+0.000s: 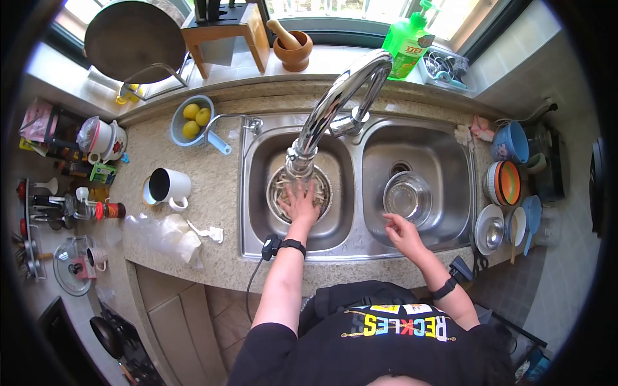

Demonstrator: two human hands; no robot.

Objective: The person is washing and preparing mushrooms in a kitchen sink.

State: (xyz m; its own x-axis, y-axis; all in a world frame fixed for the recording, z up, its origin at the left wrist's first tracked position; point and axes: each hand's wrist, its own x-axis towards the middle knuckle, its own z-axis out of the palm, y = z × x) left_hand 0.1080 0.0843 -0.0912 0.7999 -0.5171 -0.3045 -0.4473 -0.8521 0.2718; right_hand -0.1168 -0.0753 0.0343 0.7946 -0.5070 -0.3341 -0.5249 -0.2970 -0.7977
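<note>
My left hand (pixel 301 204) is down in the left sink basin (pixel 339 228), its fingers spread over pale, thin pieces (pixel 282 185) of food in a round metal bowl (pixel 272 209). I cannot make out what kind of food it is. The chrome faucet (pixel 315 122) arches over this bowl, its spout just above my fingers. My right hand (pixel 403 234) hovers over the front of the right sink basin (pixel 447 215), holding nothing, with fingers loosely bent and apart. Just beyond it, a clear round bowl (pixel 408 193) sits in that basin near the drain (pixel 400 168).
Left of the sink are a blue strainer (pixel 177 132) with yellow fruits, a white mug (pixel 182 183) and a crumpled plastic bag (pixel 170 238). Bowls and plates (pixel 484 239) line the right side. A green soap bottle (pixel 405 48) and wooden mortar (pixel 294 58) stand on the sill.
</note>
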